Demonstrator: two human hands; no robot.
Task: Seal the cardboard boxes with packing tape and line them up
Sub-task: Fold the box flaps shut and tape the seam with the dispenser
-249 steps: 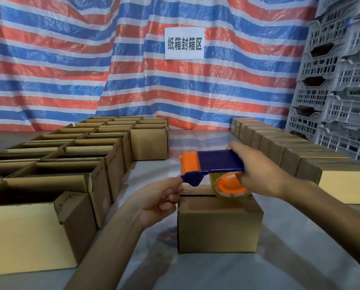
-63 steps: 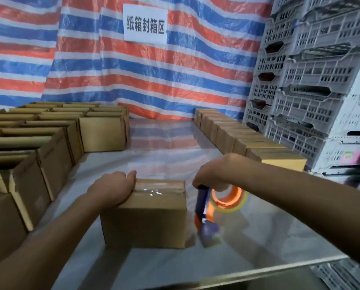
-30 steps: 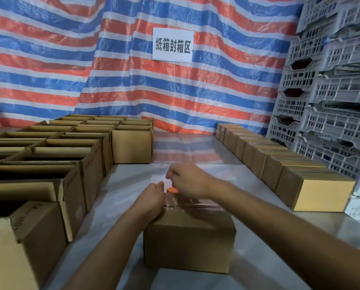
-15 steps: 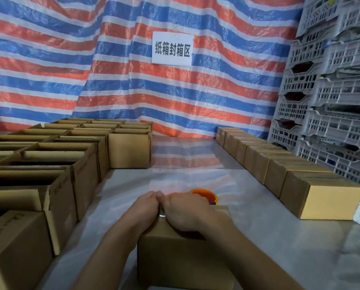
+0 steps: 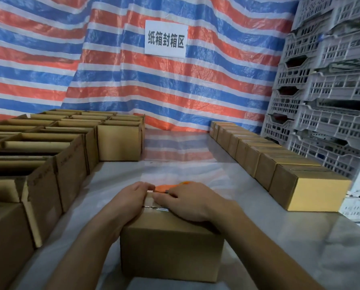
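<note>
A closed cardboard box (image 5: 171, 250) sits near on the table (image 5: 279, 237). Both hands lie on its top. The left hand (image 5: 131, 203) and right hand (image 5: 191, 204) press down with loosely spread fingers on the clear tape strip (image 5: 154, 205) between them. The orange tape dispenser (image 5: 168, 187) lies just beyond the box. Open boxes (image 5: 70, 170) stand on the left, and a sealed row (image 5: 308, 193) on the right.
</note>
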